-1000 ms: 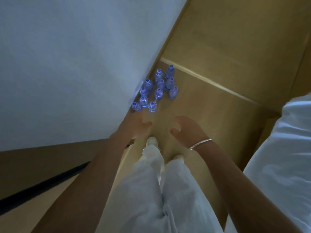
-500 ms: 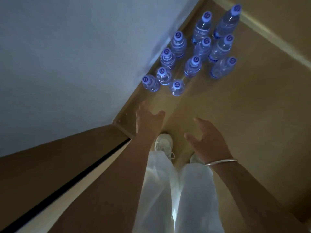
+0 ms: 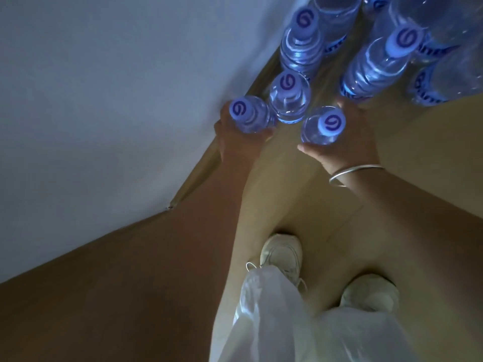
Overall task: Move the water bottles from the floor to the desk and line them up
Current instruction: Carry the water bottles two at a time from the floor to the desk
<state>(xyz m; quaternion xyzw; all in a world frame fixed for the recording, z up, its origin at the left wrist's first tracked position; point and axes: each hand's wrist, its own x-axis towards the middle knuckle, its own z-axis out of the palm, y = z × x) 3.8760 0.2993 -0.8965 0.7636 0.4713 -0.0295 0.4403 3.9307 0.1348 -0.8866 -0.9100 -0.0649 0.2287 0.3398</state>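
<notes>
Several clear water bottles with blue caps stand on the wooden floor (image 3: 300,184) beside a white wall. My left hand (image 3: 236,145) wraps around the nearest left bottle (image 3: 251,116), next to the wall. My right hand (image 3: 350,138) grips the nearest right bottle (image 3: 322,126), with the thumb below it and fingers behind. Both bottles are upright. Between and behind them stands a third bottle (image 3: 289,96); more bottles (image 3: 376,64) crowd the top of the view, partly cut off.
The white wall (image 3: 117,100) runs along the left, meeting the floor at a wooden skirting (image 3: 198,176). My two white shoes (image 3: 283,254) and pale trousers are at the bottom. A silver bangle (image 3: 352,172) circles my right wrist.
I have bent down much closer to the bottles. Both hands reached forward from empty air and closed around the two nearest bottles.
</notes>
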